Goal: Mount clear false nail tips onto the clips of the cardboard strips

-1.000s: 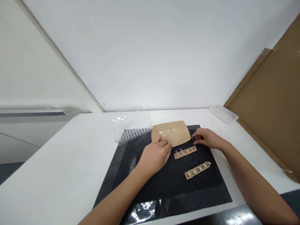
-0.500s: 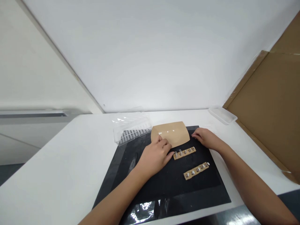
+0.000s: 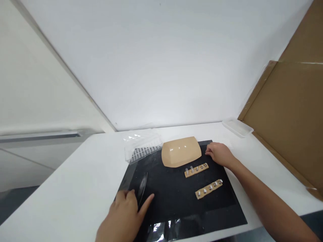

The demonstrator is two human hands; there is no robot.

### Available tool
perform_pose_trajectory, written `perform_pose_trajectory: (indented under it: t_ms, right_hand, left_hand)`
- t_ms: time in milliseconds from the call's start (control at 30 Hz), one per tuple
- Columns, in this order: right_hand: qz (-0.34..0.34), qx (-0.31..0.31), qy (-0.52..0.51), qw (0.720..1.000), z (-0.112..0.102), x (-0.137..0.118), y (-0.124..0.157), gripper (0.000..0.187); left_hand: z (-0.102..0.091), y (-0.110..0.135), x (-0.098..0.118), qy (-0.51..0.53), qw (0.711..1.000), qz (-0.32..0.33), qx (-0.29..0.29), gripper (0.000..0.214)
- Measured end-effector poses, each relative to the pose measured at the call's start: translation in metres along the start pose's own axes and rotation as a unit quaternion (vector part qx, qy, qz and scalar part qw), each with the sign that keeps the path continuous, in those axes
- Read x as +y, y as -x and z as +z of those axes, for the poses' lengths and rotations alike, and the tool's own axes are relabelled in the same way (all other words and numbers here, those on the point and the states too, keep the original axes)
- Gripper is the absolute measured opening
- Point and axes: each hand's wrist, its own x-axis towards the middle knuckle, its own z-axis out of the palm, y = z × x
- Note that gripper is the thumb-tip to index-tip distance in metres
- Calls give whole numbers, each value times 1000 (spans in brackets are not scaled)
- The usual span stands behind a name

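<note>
And now the slim dark item (image 3: 143, 186) is lying toward nine o'clock on the black mat (image 3: 169, 201), and the left hand (image 3: 124, 211) is arriving there, having just left the tan tray (image 3: 181, 158)! That hand is spreading, thumb well apart from the fingers, the item lying between them; whether skin is touching it, I cannot tell. So attention seems to be swinging from the tray to this item. The tray is sitting at twelve o'clock, no hand touching it now, white bits (image 3: 179, 148) showing inside. Just below, toward one, the upper strip (image 3: 199, 169) is carrying round studs and clear upright pieces; nearer three, the lower strip (image 3: 208, 190) is carrying studs and white pieces. Both strips are staying put. Over at two, the right hand (image 3: 219, 154) is holding its place by the mat's far corner, fingertips bunching together, any small catch hidden. Farther out, a clear plastic case (image 3: 143, 149) is resting toward eleven, and a shallow clear box (image 3: 237, 128) is lying toward one on the white table (image 3: 83, 188).
</note>
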Motion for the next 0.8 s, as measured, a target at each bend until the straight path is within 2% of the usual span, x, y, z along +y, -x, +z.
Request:
perform_pose_trajectory:
  t_ms: [100,233,333,467,533,633,733,800]
  right_hand:
    - [17,-1,20,1000,1,-2,1,8]
    - [28,-6,43,999,0,-6,3,6]
    - [36,-3,55,998,0,-9,4,8]
    - [39,8,57,998,1,-10,5,7]
    - [34,14,52,998,3,-10,5,7]
    - [26,30,37,999,7,-10,5,8]
    - [26,56,16,998,10,-10,3,11]
    - [28,82,-3,996,7,-10,2,13]
  left_hand:
    - [21,10,-5,-70,997,-10,23,56]
    - [28,8,-3,-60,998,-18,22,57]
    - [18,1,-7,-27,999,-37,-1,50]
    - [-14,-20,0,-2,994,-68,-83,35]
    - [-33,-38,16,-16,997,-36,-67,30]
    - [-50,-73,53,1,997,74,-8,25]
    - [-43,-106,83,33,985,165,27,24]
    - [-30,-119,92,61,975,209,48,25]
